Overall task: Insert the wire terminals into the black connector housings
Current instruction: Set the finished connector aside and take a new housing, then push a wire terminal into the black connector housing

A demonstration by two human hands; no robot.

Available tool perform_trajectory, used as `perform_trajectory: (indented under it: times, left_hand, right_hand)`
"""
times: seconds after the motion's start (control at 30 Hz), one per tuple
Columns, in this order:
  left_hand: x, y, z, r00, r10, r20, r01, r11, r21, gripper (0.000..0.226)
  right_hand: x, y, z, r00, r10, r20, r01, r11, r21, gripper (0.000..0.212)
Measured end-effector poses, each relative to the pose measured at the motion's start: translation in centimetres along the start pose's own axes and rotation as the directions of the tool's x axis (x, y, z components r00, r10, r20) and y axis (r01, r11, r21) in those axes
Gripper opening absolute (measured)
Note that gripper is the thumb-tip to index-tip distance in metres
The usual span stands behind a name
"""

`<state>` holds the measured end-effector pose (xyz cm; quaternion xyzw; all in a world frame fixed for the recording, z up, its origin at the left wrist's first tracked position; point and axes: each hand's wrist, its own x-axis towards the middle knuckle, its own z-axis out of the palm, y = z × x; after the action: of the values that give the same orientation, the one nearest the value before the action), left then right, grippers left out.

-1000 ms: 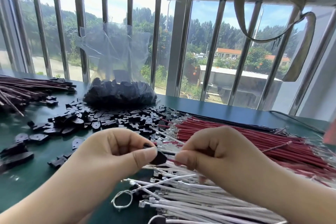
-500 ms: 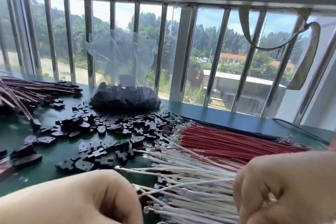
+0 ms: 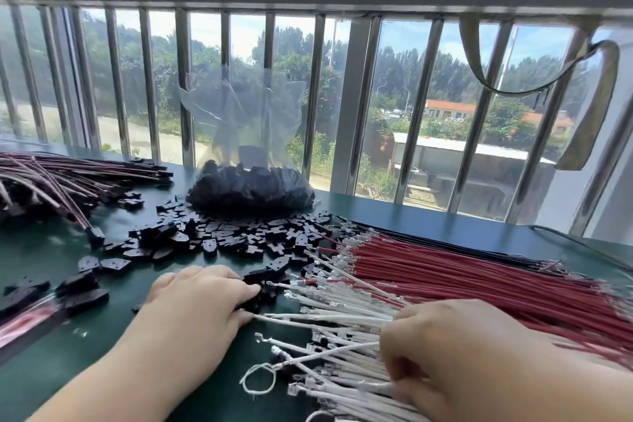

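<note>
Loose black connector housings (image 3: 219, 236) lie scattered over the middle of the green table (image 3: 61, 373). My left hand (image 3: 198, 301) lies palm down with its fingertips and thumb touching a few housings (image 3: 265, 281) at the near edge of the scatter. A pile of white wires (image 3: 342, 315) with metal terminals fans out in front of me. My right hand (image 3: 462, 363) is dug into this pile, fingers curled and pinching a white wire (image 3: 329, 355). Its fingertips are hidden.
A clear plastic bag (image 3: 250, 188) of housings stands at the back by the barred window. Red wires (image 3: 462, 277) and black wires (image 3: 445, 243) lie to the right. Finished red wire assemblies (image 3: 68, 178) are heaped at the back left. A blurred red piece (image 3: 27, 322) lies at the left edge.
Both hands held a housing and a wire together a second ago. They have since parted; the left now rests on the loose housings and the right reaches into the white wires.
</note>
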<state>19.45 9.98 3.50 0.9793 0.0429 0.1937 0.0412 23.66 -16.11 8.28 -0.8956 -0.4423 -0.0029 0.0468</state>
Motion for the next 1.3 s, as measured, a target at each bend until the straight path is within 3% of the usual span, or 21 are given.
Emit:
perform_trajectory:
  times: [0.1, 0.33, 0.43, 0.7, 0.9, 1.07, 1.17, 1.23, 1.3]
  left_hand:
    - [0.3, 0.2, 0.1, 0.999, 0.043, -0.029, -0.043, 0.999, 0.008, 0.032]
    - [0.1, 0.9, -0.1, 0.988, 0.131, -0.077, -0.140, 0.983, -0.122, 0.013]
    - [0.4, 0.7, 0.5, 0.993, 0.098, -0.061, -0.105, 0.988, -0.117, 0.036]
    - [0.6, 0.5, 1.2, 0.999, 0.040, -0.035, -0.041, 0.999, -0.027, 0.030]
    - [0.2, 0.5, -0.2, 0.997, 0.046, -0.056, -0.046, 0.999, 0.000, 0.013]
    - [-0.2, -0.1, -1.7, 0.989, -0.036, -0.140, 0.012, 0.987, -0.163, 0.025]
    - [-0.6, 0.7, -2.5, 0.976, -0.050, -0.213, -0.035, 0.926, -0.376, 0.017]
    - [-0.8, 1.8, -2.9, 0.975, -0.069, -0.213, -0.070, 0.811, -0.581, 0.008]
    - [-0.9, 2.8, -3.1, 0.992, -0.079, -0.100, -0.033, 0.594, -0.804, 0.014]
  right_hand:
    - [-0.3, -0.6, -0.7, 0.998, 0.036, -0.043, -0.036, 0.999, 0.006, 0.027]
    - [-0.2, -1.5, -0.8, 0.999, 0.037, -0.007, -0.037, 0.999, -0.003, 0.017]
    - [-0.3, -1.3, -0.9, 0.999, 0.033, -0.013, -0.033, 0.999, 0.022, 0.015]
    - [-0.3, -1.1, 0.3, 0.952, 0.031, -0.304, 0.013, 0.990, 0.139, 0.015]
    - [-0.5, -1.2, 0.7, 0.937, -0.031, -0.348, 0.085, 0.986, 0.140, 0.013]
    - [-0.4, -1.3, 0.8, 0.939, 0.025, -0.343, 0.068, 0.964, 0.258, 0.014]
    - [-0.3, -1.3, 0.9, 0.940, 0.040, -0.338, 0.064, 0.954, 0.292, 0.015]
    - [-0.2, -1.3, 1.0, 0.940, 0.041, -0.338, 0.063, 0.955, 0.290, 0.013]
    - [-0.1, -1.3, 1.1, 0.939, 0.042, -0.343, 0.059, 0.959, 0.277, 0.011]
